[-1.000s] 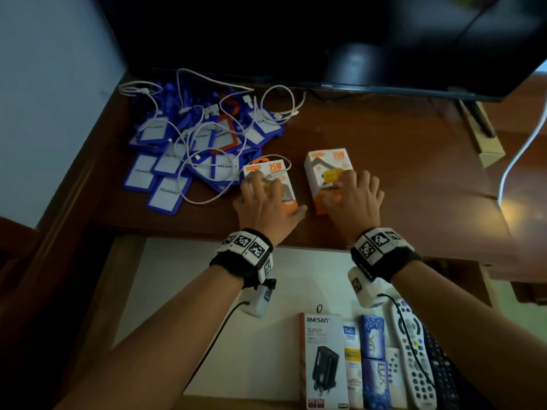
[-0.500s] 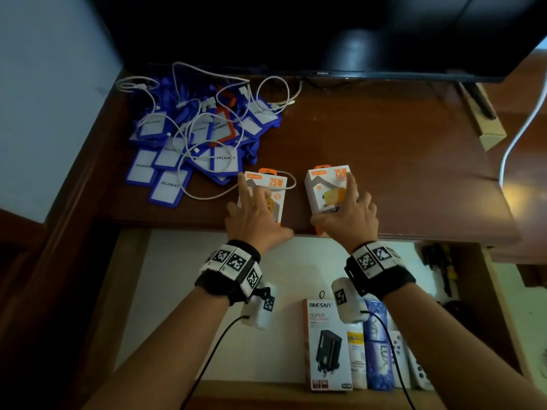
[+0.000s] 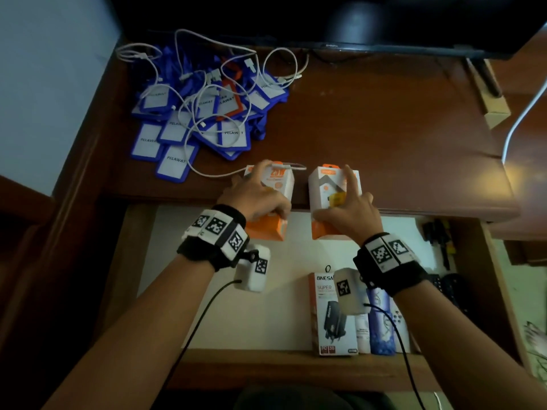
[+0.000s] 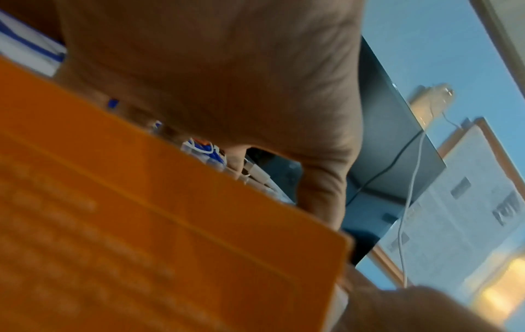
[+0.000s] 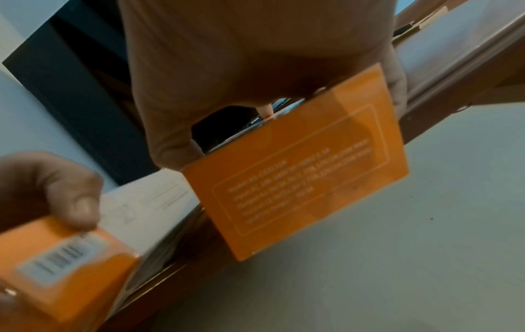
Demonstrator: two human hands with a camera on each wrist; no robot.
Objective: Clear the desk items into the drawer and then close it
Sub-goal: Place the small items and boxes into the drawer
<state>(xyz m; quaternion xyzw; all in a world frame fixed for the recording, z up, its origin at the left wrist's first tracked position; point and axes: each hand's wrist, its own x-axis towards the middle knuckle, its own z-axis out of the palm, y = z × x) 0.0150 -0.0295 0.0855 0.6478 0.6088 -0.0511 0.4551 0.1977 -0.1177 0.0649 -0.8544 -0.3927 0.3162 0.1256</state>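
Two orange-and-white charger boxes hang over the front edge of the brown desk point(image 3: 384, 128), above the open drawer point(image 3: 207, 291). My left hand point(image 3: 260, 193) grips the left box point(image 3: 279, 184), fingers on top and thumb underneath. Its orange back point(image 4: 142, 224) fills the left wrist view. My right hand point(image 3: 346, 205) grips the right box point(image 3: 328, 184) the same way. The right wrist view shows that box's printed orange back point(image 5: 306, 175) lifted off the desk edge, with the left box point(image 5: 56, 258) beside it.
A pile of blue badge holders point(image 3: 177, 134) tangled with white cables point(image 3: 213, 84) lies at the desk's back left. A dark screen point(image 3: 325, 19) stands behind. In the drawer's front right lie an ONESAM box point(image 3: 334, 318), a blue box point(image 3: 381, 327) and dark items point(image 3: 444, 279).
Both hands have drawn the two boxes back from the desk's middle to its front edge and tilted them up over the open drawer.
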